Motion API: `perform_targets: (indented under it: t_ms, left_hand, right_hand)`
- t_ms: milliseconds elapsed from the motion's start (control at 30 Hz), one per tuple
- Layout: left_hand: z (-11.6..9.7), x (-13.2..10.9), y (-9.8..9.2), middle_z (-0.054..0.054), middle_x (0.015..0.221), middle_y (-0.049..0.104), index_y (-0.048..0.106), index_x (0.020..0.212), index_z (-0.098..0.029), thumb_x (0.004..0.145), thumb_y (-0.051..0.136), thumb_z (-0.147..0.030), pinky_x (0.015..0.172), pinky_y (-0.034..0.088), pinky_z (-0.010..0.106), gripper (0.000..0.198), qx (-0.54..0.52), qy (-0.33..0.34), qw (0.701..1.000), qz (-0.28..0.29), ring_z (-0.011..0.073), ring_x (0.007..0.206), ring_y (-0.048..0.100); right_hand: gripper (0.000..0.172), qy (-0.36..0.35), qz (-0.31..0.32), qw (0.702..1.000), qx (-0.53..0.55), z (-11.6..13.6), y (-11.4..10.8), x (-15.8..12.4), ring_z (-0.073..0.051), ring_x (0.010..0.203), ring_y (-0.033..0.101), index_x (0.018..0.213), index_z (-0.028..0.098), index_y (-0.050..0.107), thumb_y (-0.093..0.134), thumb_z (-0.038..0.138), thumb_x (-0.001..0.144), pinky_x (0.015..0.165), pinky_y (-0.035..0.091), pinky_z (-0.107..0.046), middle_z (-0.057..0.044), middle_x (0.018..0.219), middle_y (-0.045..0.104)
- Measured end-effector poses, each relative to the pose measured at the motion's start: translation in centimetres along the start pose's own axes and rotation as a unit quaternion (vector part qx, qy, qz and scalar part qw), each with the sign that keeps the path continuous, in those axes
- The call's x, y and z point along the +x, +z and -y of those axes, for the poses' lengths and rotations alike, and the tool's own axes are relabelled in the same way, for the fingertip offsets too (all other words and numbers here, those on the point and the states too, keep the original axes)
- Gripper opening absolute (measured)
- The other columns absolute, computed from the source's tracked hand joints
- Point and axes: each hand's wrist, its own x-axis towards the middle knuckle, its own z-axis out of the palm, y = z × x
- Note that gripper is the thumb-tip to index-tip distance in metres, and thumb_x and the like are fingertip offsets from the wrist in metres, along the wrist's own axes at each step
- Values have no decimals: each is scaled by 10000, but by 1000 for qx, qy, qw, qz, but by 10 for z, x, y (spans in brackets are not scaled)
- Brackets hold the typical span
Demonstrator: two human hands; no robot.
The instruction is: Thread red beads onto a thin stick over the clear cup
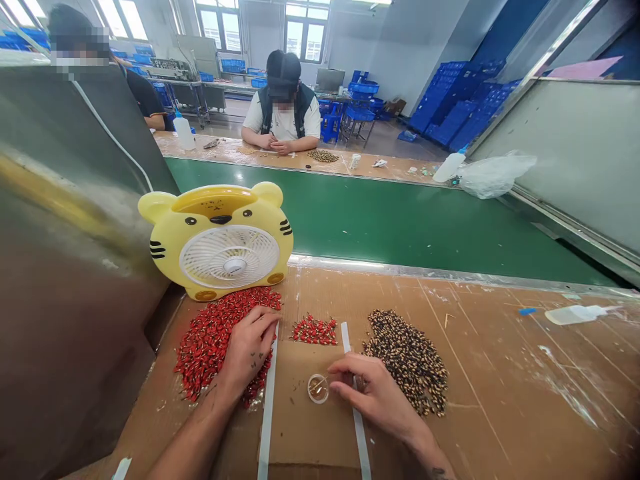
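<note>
My left hand [250,347] rests over the right edge of a heap of small red pieces [207,340], its fingers bent and close together. Whatever lies between its fingertips is hidden. Beside a small round clear cup [318,399] on the cardboard, my right hand [373,390] pinches a thin stick [323,382] whose far end dips into the cup. The cup holds a little clear liquid. Just beyond it, a small group of red pieces with pale tips [315,330] lies in rows between two white tape strips [269,407].
A heap of black-and-tan pieces [407,360] lies right of my right hand. A yellow tiger-faced fan [225,250] stands behind the red heap. Farther back runs a green belt [375,227], with a co-worker [281,107] across it. A squeeze bottle [575,315] lies at the right.
</note>
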Motion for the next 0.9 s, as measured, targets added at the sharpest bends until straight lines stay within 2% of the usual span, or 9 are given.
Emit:
perform_targets:
  t_ms: [100, 267, 367, 467, 600, 667, 800, 900]
  left_hand:
    - [-1, -2, 2, 69, 926, 704, 762, 877, -193, 877, 592, -158, 795, 536, 275, 173, -153, -57, 986, -31, 178, 891, 670]
    - [-10, -3, 5, 89, 917, 720, 791, 782, -171, 760, 737, -195, 738, 568, 252, 64, -356, -137, 924, 10, 187, 881, 692]
    - [-15, -4, 7, 99, 948, 747, 799, 797, -165, 685, 799, -195, 758, 586, 265, 115, -426, -189, 884, 30, 189, 859, 712]
    - [-20, -5, 7, 103, 940, 765, 792, 774, -148, 629, 842, -204, 737, 598, 266, 163, -465, -240, 851, 43, 185, 794, 731]
    - [-21, -6, 6, 74, 728, 769, 775, 794, -130, 701, 803, -259, 657, 594, 256, 162, -497, -269, 823, 59, 171, 653, 727]
    - [-21, -7, 6, 54, 668, 758, 766, 815, -133, 726, 785, -264, 635, 585, 249, 159, -501, -267, 821, 57, 163, 621, 716]
    - [-20, -8, 10, 42, 691, 758, 775, 841, -142, 723, 787, -256, 639, 571, 239, 165, -502, -258, 824, 52, 150, 630, 701]
    - [-20, -8, 13, 49, 695, 762, 780, 815, -136, 695, 808, -262, 645, 569, 244, 177, -522, -280, 804, 56, 152, 627, 699]
  right_hand:
    - [139, -5, 10, 1000, -3, 3, 8, 0, -169, 701, 636, 910, 209, 715, 650, 331, 902, 673, 484, -269, -11, 767, 702]
    - [195, -22, 13, 1000, -15, 2, 14, 7, -160, 684, 623, 819, 217, 732, 607, 313, 935, 641, 472, -257, -8, 745, 694]
    - [165, -13, 13, 1000, -25, 1, 14, 10, -159, 667, 614, 833, 212, 716, 626, 318, 923, 617, 462, -252, -3, 739, 688]
    - [159, -1, 18, 999, -33, 0, 13, 10, -157, 663, 614, 818, 210, 705, 647, 323, 912, 619, 452, -252, 3, 738, 689]
    - [218, -13, 17, 999, -37, -1, 14, 8, -152, 655, 608, 772, 208, 696, 622, 335, 934, 627, 443, -254, 1, 724, 681]
    - [226, -47, 14, 998, -47, -1, 16, 7, -149, 653, 592, 782, 204, 693, 610, 339, 943, 617, 437, -250, -4, 711, 657]
    - [251, -137, 5, 987, -90, 0, 22, 6, -154, 676, 562, 805, 191, 697, 566, 327, 969, 618, 428, -250, -25, 711, 613]
    - [291, -160, -14, 981, -108, -3, 26, 6, -149, 653, 538, 778, 181, 686, 537, 320, 986, 595, 405, -245, -26, 690, 587]
